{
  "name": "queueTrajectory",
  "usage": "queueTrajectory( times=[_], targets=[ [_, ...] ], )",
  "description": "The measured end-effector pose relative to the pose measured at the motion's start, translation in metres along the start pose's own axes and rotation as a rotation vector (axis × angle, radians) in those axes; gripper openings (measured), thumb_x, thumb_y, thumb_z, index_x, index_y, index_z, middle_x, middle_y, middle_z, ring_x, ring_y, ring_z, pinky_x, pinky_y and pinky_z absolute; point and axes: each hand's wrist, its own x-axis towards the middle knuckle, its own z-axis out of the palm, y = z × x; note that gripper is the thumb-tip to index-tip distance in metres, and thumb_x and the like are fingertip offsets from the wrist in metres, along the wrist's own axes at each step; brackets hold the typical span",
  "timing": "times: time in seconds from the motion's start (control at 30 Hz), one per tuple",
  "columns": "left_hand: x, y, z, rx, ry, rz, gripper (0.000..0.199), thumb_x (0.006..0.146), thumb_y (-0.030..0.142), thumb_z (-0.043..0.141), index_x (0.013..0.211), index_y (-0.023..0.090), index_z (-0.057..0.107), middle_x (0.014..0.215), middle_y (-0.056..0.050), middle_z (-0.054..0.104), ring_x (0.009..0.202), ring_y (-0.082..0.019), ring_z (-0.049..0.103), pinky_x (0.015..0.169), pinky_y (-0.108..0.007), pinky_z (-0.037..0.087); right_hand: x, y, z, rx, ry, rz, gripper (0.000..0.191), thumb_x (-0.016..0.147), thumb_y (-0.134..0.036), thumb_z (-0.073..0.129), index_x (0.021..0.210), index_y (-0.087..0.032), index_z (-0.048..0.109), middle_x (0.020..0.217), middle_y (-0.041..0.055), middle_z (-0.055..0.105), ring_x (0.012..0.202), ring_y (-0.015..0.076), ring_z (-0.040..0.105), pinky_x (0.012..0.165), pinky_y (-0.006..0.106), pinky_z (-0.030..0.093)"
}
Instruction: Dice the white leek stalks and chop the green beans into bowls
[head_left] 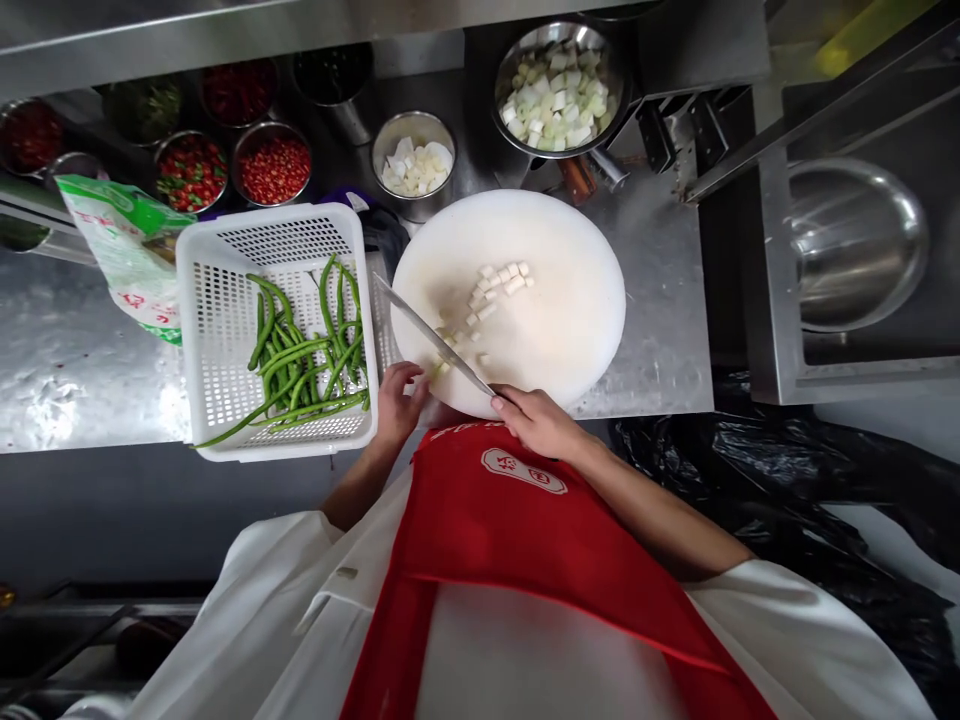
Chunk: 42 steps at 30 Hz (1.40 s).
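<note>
Steel worktop [660, 320] carries everything I can see around the round white board [555, 320], my reference. White perforated basket [195, 345] sits just left of board; long green beans [296, 353] heaped inside, mostly on its board side. Big steel bowl [551, 153] beyond board's far edge, full of pale cubes. Knife [431, 333] slants over board's left part, tip poking past the left edge toward the basket; can't tell from here if the blade touches board. Small steel pot [412, 208] with pale slices, far-left of board. Right hand [536, 415] at board's near edge, closed round the knife handle. Left hand [403, 400] at board's near-left edge, by the basket: fingers bent, narrow gap to thumb, can't tell if it's pinching anything. White cubes [514, 285] loosely strung out, left of board's middle. Yellowish scraps [441, 366] on board's near-left part, beside the blade.
</note>
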Motion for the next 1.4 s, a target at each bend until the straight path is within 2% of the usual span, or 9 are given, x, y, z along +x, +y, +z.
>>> queueTrajectory(
  times=[0.1,0.2,0.3,0.5,0.63,0.77,0.93,1.13,1.4],
  targets=[
    [-0.011,-0.002,0.01,0.057,-0.098,0.073,0.008,0.091,0.025,0.063,0.098,0.021,0.064,0.103,-0.008,0.067,0.098,-0.021,0.062,0.082,-0.035,0.056,-0.008,-0.002,-0.001,-0.069,-0.028,-0.023,0.041,0.103,-0.045,0.037,0.119,-0.021,0.067,0.092,0.0061,0.076,0.088,0.0216,0.07,0.078,0.03,0.047],
    [-0.019,-0.001,0.018,0.098,-0.062,0.075,0.006,0.09,0.019,0.061,0.095,0.022,0.063,0.1,-0.007,0.066,0.097,-0.021,0.062,0.083,-0.036,0.055,-0.012,-0.004,0.0,-0.143,-0.063,-0.041,0.044,0.103,-0.048,0.035,0.122,-0.022,0.066,0.113,0.0088,0.075,0.104,0.0257,0.069,0.087,0.033,0.047],
    [-0.024,0.002,0.02,0.082,-0.032,0.044,0.006,0.09,0.018,0.061,0.095,0.022,0.061,0.099,-0.007,0.065,0.094,-0.021,0.063,0.079,-0.035,0.056,-0.012,-0.008,0.001,-0.189,-0.102,-0.028,0.046,0.104,-0.048,0.033,0.129,-0.023,0.062,0.121,0.0088,0.073,0.112,0.0272,0.067,0.091,0.033,0.046],
    [-0.026,0.004,0.02,0.077,-0.028,0.036,0.004,0.092,0.021,0.06,0.096,0.022,0.062,0.1,-0.007,0.066,0.094,-0.02,0.064,0.081,-0.035,0.056,-0.006,-0.018,0.011,-0.296,-0.135,0.027,0.045,0.106,-0.049,0.029,0.123,-0.024,0.063,0.113,0.0084,0.075,0.104,0.0258,0.069,0.085,0.031,0.044],
    [-0.026,0.002,0.022,0.084,-0.025,0.031,0.006,0.092,0.021,0.059,0.097,0.02,0.063,0.101,-0.008,0.068,0.097,-0.021,0.064,0.085,-0.035,0.055,0.005,-0.015,0.024,-0.345,-0.113,0.037,0.042,0.107,-0.045,0.031,0.121,-0.021,0.062,0.109,0.0105,0.075,0.1,0.0259,0.07,0.085,0.032,0.043],
    [-0.025,0.002,0.024,0.088,-0.02,0.042,0.005,0.092,0.02,0.06,0.096,0.02,0.063,0.101,-0.008,0.068,0.097,-0.021,0.065,0.085,-0.036,0.055,0.012,-0.006,0.027,-0.263,-0.06,0.025,0.04,0.106,-0.043,0.034,0.117,-0.02,0.065,0.107,0.0103,0.075,0.1,0.025,0.069,0.086,0.032,0.043],
    [-0.026,0.005,0.025,0.066,-0.007,0.016,0.008,0.094,0.027,0.06,0.094,0.02,0.063,0.101,-0.008,0.067,0.094,-0.019,0.065,0.083,-0.035,0.057,0.004,-0.003,0.019,-0.084,-0.006,0.049,0.041,0.105,-0.043,0.035,0.12,-0.019,0.066,0.089,0.0055,0.076,0.089,0.021,0.07,0.079,0.029,0.045],
    [-0.028,0.006,0.022,0.026,-0.039,0.058,0.011,0.095,0.03,0.061,0.097,0.02,0.063,0.103,-0.009,0.067,0.095,-0.019,0.065,0.082,-0.033,0.057,-0.009,-0.009,0.015,-0.124,-0.041,0.019,0.041,0.104,-0.047,0.035,0.119,-0.023,0.066,0.115,0.0089,0.074,0.106,0.0257,0.068,0.088,0.033,0.046],
    [-0.024,0.006,0.025,0.055,-0.023,0.116,0.009,0.095,0.021,0.056,0.094,0.02,0.065,0.098,-0.008,0.067,0.095,-0.019,0.065,0.085,-0.033,0.055,-0.009,-0.018,0.018,-0.303,-0.104,0.028,0.043,0.106,-0.047,0.031,0.118,-0.023,0.064,0.11,0.0089,0.075,0.1,0.0261,0.069,0.084,0.032,0.043]
  ],
)
